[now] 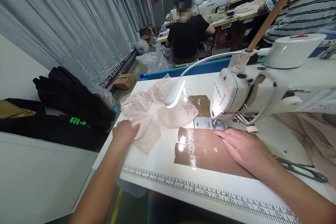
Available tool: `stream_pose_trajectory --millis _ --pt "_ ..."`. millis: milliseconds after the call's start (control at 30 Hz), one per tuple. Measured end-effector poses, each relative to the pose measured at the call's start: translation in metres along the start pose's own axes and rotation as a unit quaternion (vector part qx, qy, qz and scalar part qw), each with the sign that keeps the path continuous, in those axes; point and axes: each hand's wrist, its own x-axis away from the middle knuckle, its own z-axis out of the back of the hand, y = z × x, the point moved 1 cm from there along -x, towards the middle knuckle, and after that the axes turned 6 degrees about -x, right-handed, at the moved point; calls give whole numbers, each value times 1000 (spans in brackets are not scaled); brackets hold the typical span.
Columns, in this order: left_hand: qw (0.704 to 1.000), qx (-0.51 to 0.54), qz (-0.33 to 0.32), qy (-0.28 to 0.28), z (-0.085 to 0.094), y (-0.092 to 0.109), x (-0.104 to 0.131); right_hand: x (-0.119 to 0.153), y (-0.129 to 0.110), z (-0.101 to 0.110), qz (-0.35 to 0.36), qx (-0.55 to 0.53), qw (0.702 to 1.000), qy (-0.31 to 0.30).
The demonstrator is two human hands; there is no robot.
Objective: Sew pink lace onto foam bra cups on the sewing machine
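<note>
My left hand (123, 133) is at the table's left side, its fingers closed on the edge of a sheer pale pink fabric piece (148, 136). My right hand (237, 145) lies flat with its fingers stretched out on the brown taped sheet (202, 150), just in front of the needle area. Above it stands the white sewing machine (228, 92). Pale lace cups (138, 104) lie behind my left hand, and another sheer piece with a lace edge (177, 114) rests left of the metal needle plate (203, 123).
A small lamp (175, 92) on a bent metal arm hangs over the table. Black scissors (301, 169) lie at the right. A printed ruler (210, 193) runs along the front edge. Beyond the table sits a person in black (186, 36); another in stripes stands right.
</note>
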Motion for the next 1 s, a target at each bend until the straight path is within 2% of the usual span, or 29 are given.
stream_pose_trajectory --millis 67,133,167,200,267,333,400,467,533,633,700,767,833,900,1000 --pt "999 31 -21 0 -12 -24 18 0 0 0 -5 8 1000 -14" --pt "987 151 -48 -15 -15 -33 40 -1 0 -1 -7 15 1000 -25" --pt "968 236 -64 -51 -13 -32 51 -1 -1 -1 -7 16 1000 -25" --pt "937 324 -84 -102 -9 -26 61 -1 -1 0 -7 14 1000 -24" --pt "859 439 -148 -216 4 -3 75 -1 -3 2 -13 -1 1000 -15" --pt "802 474 -245 -268 19 31 78 -1 -7 8 -26 -39 999 6" --pt "767 455 -350 -286 26 72 71 0 -11 15 -36 -101 994 27" --pt "775 410 -406 -257 22 113 58 2 -15 22 -20 -164 986 30" --pt "790 390 -415 -227 12 148 44 4 -18 26 19 -199 980 2" --pt "787 390 -435 -199 -2 181 27 6 -21 26 70 -180 979 -72" --pt "806 380 -420 -169 -6 190 18 5 -22 23 69 -153 981 -100" --pt "836 370 -382 -134 -7 192 10 5 -23 22 52 -141 983 -107" --pt "852 365 -358 -111 -7 191 5 4 -24 22 40 -144 983 -109" --pt "854 366 -355 -105 -7 192 4 4 -24 22 31 -138 985 -102" --pt "843 360 -385 -106 -8 198 6 3 -20 20 -1 -100 993 -69"
